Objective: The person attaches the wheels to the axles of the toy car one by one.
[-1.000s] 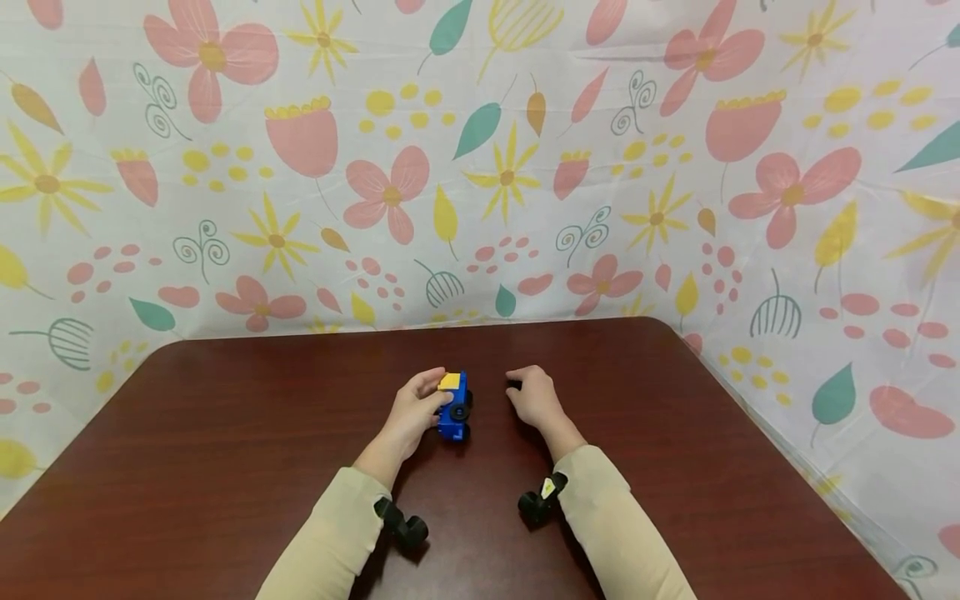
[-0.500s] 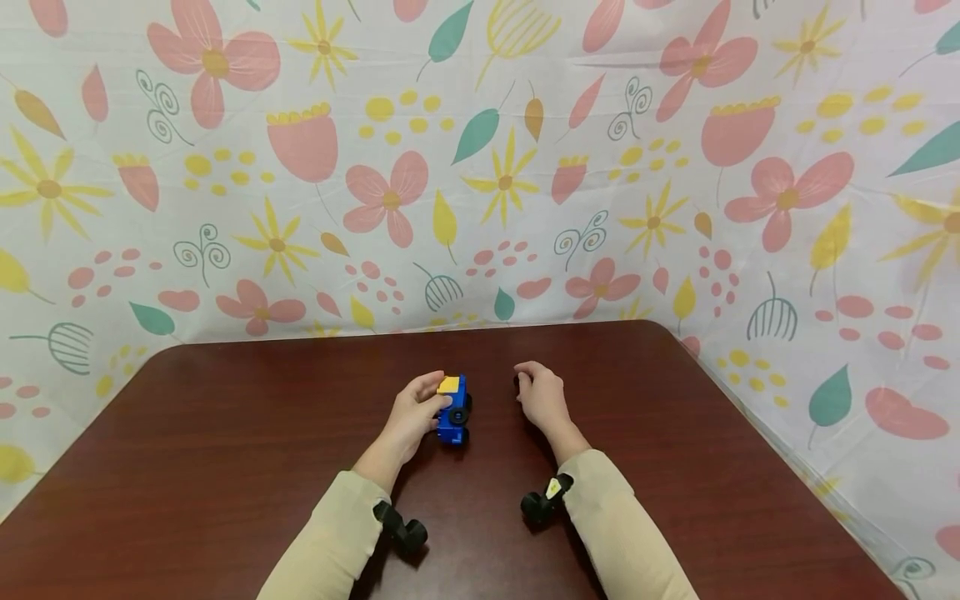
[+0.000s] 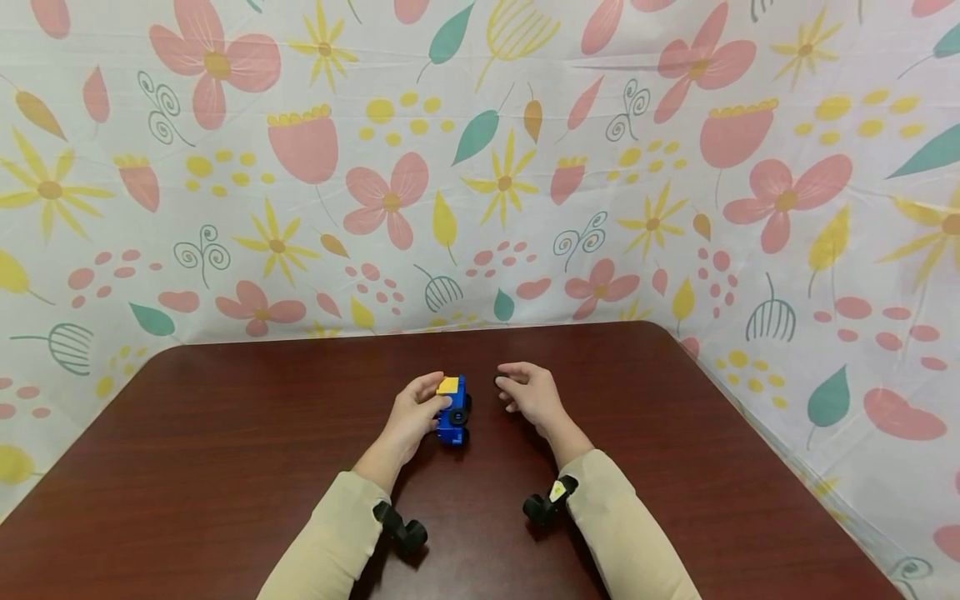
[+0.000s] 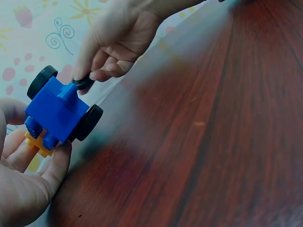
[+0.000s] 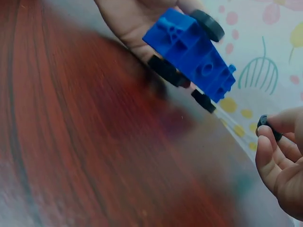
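My left hand (image 3: 405,423) grips a blue toy car (image 3: 453,423) by its side, thumb and fingers on the yellow block (image 4: 38,144) and the blue body. Black wheels sit on the car, and its hollow underside (image 5: 191,59) faces the right wrist camera. At one end of that underside, only one small wheel (image 5: 203,100) shows. My right hand (image 3: 537,397) is a short way to the right of the car. Between thumb and fingertips it pinches a small black wheel (image 5: 263,124), held apart from the car.
Under both hands lies a dark red-brown wooden table (image 3: 225,450) with rounded far corners. Behind it hangs a white cloth (image 3: 420,275) printed with flowers and leaves. A black camera mount (image 3: 405,529) sticks out from each wrist.
My right hand shifts slightly right, then comes back left toward the car, its small black wheel now showing at the fingertips. The left hand and the car stay nearly still.
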`<state>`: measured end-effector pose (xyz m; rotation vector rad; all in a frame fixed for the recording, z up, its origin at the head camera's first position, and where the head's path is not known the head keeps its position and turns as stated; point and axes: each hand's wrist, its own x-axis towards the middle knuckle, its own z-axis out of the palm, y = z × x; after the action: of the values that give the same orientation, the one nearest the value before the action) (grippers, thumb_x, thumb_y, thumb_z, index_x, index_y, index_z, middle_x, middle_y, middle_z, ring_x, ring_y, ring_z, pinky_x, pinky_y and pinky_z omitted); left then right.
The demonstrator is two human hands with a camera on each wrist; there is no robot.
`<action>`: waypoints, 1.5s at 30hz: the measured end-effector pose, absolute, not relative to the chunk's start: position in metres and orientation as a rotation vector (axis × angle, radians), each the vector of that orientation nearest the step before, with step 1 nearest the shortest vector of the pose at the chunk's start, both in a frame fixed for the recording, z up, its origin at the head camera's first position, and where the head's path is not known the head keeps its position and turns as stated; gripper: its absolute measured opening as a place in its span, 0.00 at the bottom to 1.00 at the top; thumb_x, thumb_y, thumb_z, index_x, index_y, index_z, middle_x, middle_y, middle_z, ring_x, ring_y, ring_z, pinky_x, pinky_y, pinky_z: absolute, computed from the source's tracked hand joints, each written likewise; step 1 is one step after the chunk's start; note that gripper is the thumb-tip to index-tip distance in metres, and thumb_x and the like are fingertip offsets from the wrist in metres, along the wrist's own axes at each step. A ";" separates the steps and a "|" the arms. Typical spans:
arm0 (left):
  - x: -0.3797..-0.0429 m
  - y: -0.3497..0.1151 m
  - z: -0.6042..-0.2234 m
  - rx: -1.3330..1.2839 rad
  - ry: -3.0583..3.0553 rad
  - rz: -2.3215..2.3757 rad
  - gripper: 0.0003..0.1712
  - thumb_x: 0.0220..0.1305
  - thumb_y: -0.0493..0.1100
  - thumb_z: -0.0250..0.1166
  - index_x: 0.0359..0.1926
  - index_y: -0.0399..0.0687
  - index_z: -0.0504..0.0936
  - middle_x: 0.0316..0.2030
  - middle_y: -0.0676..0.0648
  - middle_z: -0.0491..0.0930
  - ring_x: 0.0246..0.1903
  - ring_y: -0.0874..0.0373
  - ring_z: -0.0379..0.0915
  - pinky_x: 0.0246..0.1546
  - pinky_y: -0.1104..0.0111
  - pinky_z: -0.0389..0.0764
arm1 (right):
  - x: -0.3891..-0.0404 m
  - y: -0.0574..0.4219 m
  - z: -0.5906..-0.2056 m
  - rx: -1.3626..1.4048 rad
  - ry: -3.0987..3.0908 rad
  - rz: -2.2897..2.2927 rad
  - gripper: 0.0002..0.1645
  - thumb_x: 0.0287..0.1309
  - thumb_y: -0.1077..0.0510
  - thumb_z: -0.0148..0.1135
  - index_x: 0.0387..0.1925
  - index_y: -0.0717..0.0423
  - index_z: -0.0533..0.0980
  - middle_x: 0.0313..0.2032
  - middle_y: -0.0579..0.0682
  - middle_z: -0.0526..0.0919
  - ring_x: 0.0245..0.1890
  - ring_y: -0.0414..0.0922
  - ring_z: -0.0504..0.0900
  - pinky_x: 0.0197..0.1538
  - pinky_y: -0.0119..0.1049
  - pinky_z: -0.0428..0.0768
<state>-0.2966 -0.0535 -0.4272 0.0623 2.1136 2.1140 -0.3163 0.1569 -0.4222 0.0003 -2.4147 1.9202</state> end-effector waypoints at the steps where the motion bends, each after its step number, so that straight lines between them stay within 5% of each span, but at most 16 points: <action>1: -0.297 -0.053 -0.427 0.061 2.112 2.115 0.30 0.63 0.38 0.59 0.66 0.48 0.66 0.66 0.43 0.65 0.45 0.55 0.70 0.36 0.69 0.74 | -0.315 0.156 -0.421 0.002 -2.409 1.940 0.20 0.60 0.62 0.60 0.54 0.63 0.75 0.42 0.59 0.83 0.27 0.39 0.80 0.26 0.33 0.80; 9: -0.298 -0.053 -0.428 0.072 2.120 2.117 0.30 0.63 0.38 0.60 0.66 0.48 0.66 0.66 0.43 0.65 0.46 0.55 0.70 0.36 0.68 0.74 | -0.308 0.146 -0.409 0.041 -2.325 2.151 0.21 0.60 0.63 0.59 0.54 0.66 0.74 0.39 0.53 0.80 0.27 0.39 0.80 0.30 0.34 0.82; 17: -0.290 -0.052 -0.418 0.094 2.178 2.091 0.29 0.63 0.39 0.60 0.65 0.46 0.67 0.66 0.39 0.64 0.52 0.49 0.71 0.40 0.64 0.78 | -0.303 0.138 -0.403 0.115 -2.338 2.255 0.22 0.61 0.62 0.59 0.55 0.67 0.72 0.45 0.63 0.79 0.29 0.41 0.84 0.34 0.38 0.84; 31: -0.273 -0.044 -0.401 0.185 2.209 2.101 0.28 0.62 0.36 0.60 0.64 0.43 0.69 0.64 0.37 0.67 0.42 0.55 0.73 0.34 0.70 0.74 | -0.294 0.127 -0.396 0.204 -2.453 2.240 0.19 0.59 0.59 0.62 0.50 0.65 0.75 0.39 0.53 0.81 0.27 0.40 0.82 0.27 0.32 0.81; 45: -0.267 -0.042 -0.397 0.312 2.231 2.059 0.28 0.62 0.35 0.60 0.64 0.43 0.69 0.64 0.37 0.67 0.50 0.49 0.74 0.36 0.70 0.76 | -0.294 0.124 -0.397 0.145 -2.405 2.160 0.14 0.58 0.61 0.62 0.45 0.64 0.77 0.34 0.51 0.79 0.23 0.40 0.78 0.24 0.32 0.79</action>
<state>-0.2674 -0.0421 -0.3972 0.3119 2.2306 2.0586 -0.2939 0.1241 -0.3970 0.1453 -2.4053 2.1597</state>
